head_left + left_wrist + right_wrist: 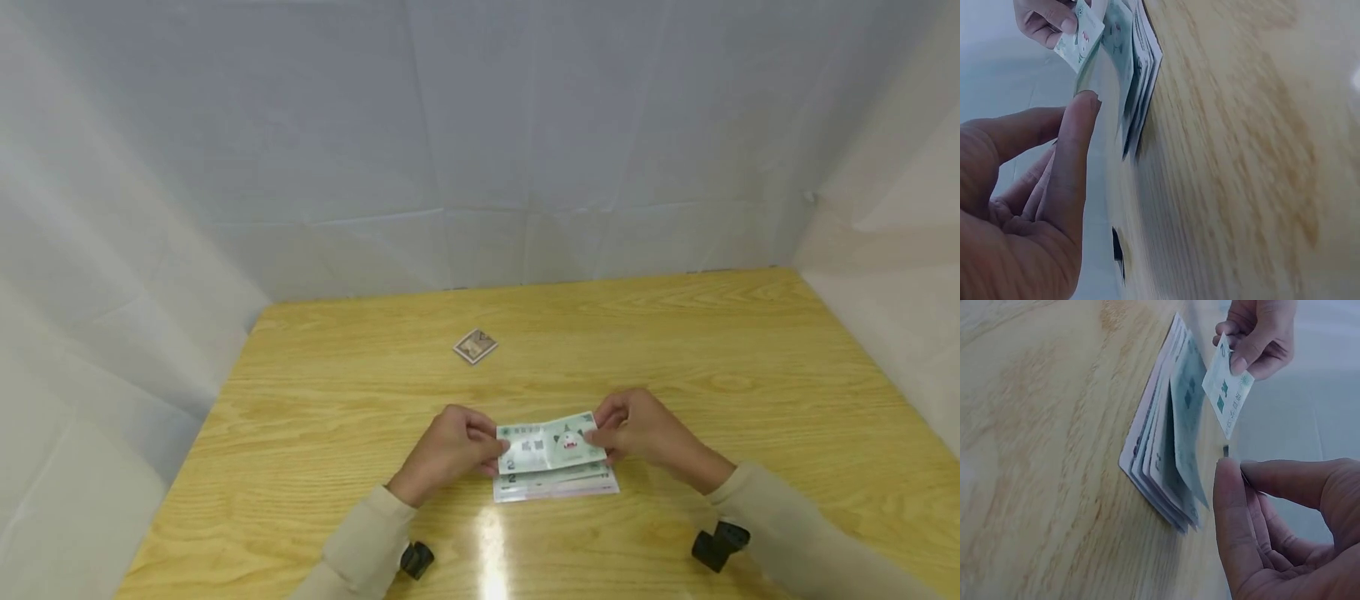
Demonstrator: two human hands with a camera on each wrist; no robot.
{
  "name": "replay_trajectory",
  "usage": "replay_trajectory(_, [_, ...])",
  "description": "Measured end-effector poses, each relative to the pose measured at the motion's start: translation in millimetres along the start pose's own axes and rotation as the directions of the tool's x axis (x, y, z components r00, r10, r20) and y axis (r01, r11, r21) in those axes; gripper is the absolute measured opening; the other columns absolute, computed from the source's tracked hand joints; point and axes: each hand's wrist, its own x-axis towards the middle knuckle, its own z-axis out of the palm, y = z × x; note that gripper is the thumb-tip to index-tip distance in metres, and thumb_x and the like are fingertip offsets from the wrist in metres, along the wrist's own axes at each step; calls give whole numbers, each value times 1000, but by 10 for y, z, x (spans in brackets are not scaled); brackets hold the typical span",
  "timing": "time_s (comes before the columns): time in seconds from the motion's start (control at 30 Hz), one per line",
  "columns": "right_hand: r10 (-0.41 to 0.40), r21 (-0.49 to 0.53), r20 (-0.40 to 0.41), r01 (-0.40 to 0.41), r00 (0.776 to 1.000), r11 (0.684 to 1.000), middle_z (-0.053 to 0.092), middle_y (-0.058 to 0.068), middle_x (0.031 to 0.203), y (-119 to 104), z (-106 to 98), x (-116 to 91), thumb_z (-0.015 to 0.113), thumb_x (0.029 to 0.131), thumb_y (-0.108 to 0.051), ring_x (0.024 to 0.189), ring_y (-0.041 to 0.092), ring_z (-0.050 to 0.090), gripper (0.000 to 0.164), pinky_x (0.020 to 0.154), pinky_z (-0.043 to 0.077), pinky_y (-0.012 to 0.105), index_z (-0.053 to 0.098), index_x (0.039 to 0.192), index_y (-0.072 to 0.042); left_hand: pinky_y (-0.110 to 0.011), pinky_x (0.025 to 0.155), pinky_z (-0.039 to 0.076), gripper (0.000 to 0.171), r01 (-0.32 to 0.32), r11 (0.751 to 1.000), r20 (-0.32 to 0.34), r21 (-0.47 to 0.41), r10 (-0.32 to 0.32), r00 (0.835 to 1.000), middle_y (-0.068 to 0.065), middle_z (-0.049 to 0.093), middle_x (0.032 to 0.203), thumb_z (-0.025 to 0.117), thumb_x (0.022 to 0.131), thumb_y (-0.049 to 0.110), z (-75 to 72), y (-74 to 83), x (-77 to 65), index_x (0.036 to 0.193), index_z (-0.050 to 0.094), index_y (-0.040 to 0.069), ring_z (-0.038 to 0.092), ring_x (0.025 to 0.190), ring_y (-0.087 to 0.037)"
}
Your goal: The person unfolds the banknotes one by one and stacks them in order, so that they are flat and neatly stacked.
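Note:
A green banknote (542, 446), printed with a 2 and a small cartoon face, is stretched between both hands above a pile of notes. My left hand (453, 445) pinches its left end, thumb on top. At the opposite end my right hand (643, 430) pinches the right edge between thumb and fingers. Beneath it, the pile of banknotes (555, 490) lies on the wooden table (315, 467). Seen from the right wrist, the pile (1159, 450) fans out slightly, its top green note lifting at one corner. The held note (1082, 44) is clear of it in the left wrist view.
A small flat brown-patterned piece with a pale border (475, 345) lies farther back on the table. White sheeting (480, 150) hangs behind the table and along both sides. Black wrist cameras sit at both sleeves.

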Motion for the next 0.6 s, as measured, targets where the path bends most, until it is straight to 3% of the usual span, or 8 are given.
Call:
replay_trajectory(0.3, [-40,-118,35,44,999,992,65,9,73,114,53,14,80,85,-2,57,20,65,16,53,61,34,64,86,0,-30,61,64,11,-36,982,25,188,32,999,-8,72,73,78,88,7,4,-31,5,88,73,-2,71,65,-19])
replay_trajectory(0.43, [-42,-165,35,47,999,985,64,7,69,168,75,32,80,85,-2,55,18,64,17,50,58,31,63,85,-1,-28,55,62,13,-56,953,13,298,55,998,-4,70,69,81,87,10,26,-45,12,79,72,4,69,60,-17])
replay_trajectory(0.6, [-59,-216,29,63,998,974,64,6,65,197,84,38,81,84,-4,54,17,63,19,49,56,29,63,83,-2,-27,52,59,16,-65,925,3,374,69,998,-2,68,66,83,85,12,43,-55,18,77,71,6,67,58,-16])
